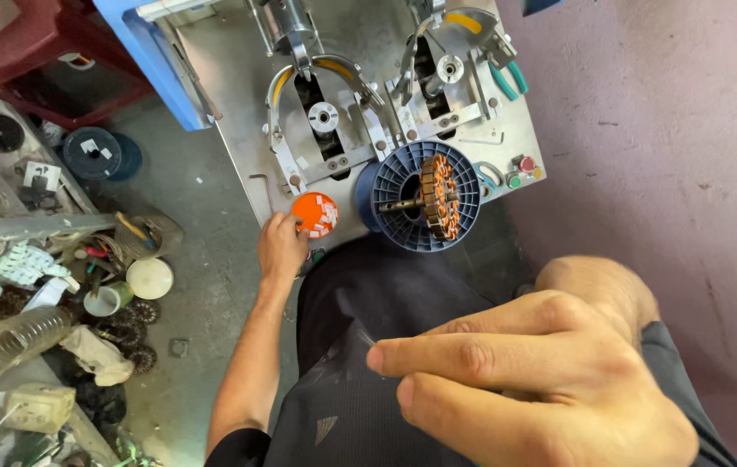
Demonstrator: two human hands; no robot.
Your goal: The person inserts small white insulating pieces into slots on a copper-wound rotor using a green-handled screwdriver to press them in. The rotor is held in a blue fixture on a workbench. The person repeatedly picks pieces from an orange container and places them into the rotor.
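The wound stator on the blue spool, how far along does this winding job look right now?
Done: the stator on the blue spool already carries copper coils. In hand: the left hand reaches the orange disc; the right hand pinches something thin. Left: both winding fixtures sit bare.

My hands at the winding machine

My left hand [282, 246] reaches out and touches the orange lid [315, 214] with little white bits on it, at the edge of the metal machine [368, 35]. My right hand [532, 372] is close to my face, and its fingers [463, 355] pinch a thin wire [363, 335] over my dark trousers [368, 346]. A blue spool [398, 186] sits just beside the lid, with a copper coil [440, 197] on a rod in front of it. Pots and junk [57, 294] lie on the floor to my left.
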